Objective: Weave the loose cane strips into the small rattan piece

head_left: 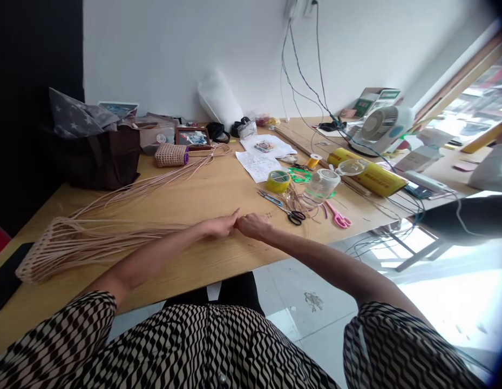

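A long bundle of thin pale rattan strands [113, 237] lies across the wooden table [202, 194], fanning out from a woven piece [36, 259] at the near left. My left hand [221, 225] pinches the strand ends at the middle of the table. My right hand [253, 225] is closed as well and meets the left hand fingertip to fingertip, gripping the same ends. More loose strands [154, 181] run toward the back.
Scissors [289, 213], pink scissors [338, 217], a yellow tape roll [277, 181] and a clear jar [321, 185] lie just right of my hands. Papers [259, 162], a small woven pouch [171, 155], a dark bag [97, 156], a white fan [380, 127] and cables stand farther back.
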Tool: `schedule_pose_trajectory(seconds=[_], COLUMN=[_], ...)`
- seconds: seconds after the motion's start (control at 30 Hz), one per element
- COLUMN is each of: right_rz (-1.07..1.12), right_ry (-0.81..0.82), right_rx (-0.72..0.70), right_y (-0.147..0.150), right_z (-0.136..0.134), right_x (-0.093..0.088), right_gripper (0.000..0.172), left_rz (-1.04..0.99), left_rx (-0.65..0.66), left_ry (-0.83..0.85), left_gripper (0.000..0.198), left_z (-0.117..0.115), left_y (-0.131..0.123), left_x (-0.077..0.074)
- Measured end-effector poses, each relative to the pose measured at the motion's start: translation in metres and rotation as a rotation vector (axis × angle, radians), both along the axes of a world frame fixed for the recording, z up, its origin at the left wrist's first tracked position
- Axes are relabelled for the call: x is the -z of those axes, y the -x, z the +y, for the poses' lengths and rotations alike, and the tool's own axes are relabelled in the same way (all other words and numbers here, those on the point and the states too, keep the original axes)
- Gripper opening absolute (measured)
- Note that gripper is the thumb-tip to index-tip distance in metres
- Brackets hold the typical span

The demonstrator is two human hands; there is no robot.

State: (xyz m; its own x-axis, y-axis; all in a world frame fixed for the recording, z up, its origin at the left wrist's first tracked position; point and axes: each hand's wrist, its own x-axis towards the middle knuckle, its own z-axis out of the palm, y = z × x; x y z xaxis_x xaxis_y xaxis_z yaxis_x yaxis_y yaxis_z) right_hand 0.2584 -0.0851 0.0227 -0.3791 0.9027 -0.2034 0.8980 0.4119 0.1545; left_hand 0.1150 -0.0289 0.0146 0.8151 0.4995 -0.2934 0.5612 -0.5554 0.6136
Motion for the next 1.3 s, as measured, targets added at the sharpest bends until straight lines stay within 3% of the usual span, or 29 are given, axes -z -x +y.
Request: schedule_pose_trajectory(seconds=[0.2,0.33,0.4,0.5,0.6,0.67,0.73,0.87,1.03,1.17,1.23,1.3], right_rz=[0.063,0.167,0.439,1.011,1.453,1.645,1.81,1.977,2.051,2.191,2.211,2.203], right_ry=[0.0,-0.003,-0.055,-0.174,0.003,0.202,0.294,0.21,0.099,0.016,-0.015,-0.022], right_rx=[-0.01,0.065,0.182,0.423,0.529,0.5,0.426,0.387,0.453,0.584,0.618,0.625], right_y=[-0.004,-0.047,-0.075,-0.096,-0.074,-0.043,-0.011,0.028,0.039,0.041,0.041,0.041], right_z=[0.003,0.008,0.005,-0.009,-0.026,-0.032,-0.03,-0.013,0.001,0.001,0.002,0.003], right_x=[-0.007,-0.026,-0.031,-0.023,-0.001,0.014,0.022,0.023,0.028,0.037,0.039,0.04], right_gripper=[0.027,0.023,0.021,0.027,0.039,0.052,0.058,0.051,0.046,0.041,0.04,0.041], left_rz=[-0.119,-0.155,-0.236,-0.376,-0.449,-0.468,-0.456,-0.417,-0.32,-0.2,-0.229,-0.193], left_rx=[-0.082,-0.17,-0.229,-0.301,-0.303,-0.276,-0.239,-0.177,-0.097,0.043,0.06,0.048], left_ry=[0.019,-0.014,0.03,0.215,0.448,0.554,0.618,0.66,0.682,0.475,0.345,0.335], left_gripper=[0.078,0.045,0.026,0.017,0.022,0.025,0.026,0.026,0.023,0.02,0.022,0.021], left_z=[0.002,-0.002,-0.003,-0.004,-0.006,-0.007,-0.008,-0.009,-0.001,0.011,0.015,0.014], left_y=[0.008,0.019,0.026,0.035,0.041,0.043,0.044,0.044,0.04,0.026,0.016,0.007], left_x=[0.015,0.013,0.012,0.006,-0.003,-0.009,-0.013,-0.012,-0.021,-0.031,-0.031,-0.027])
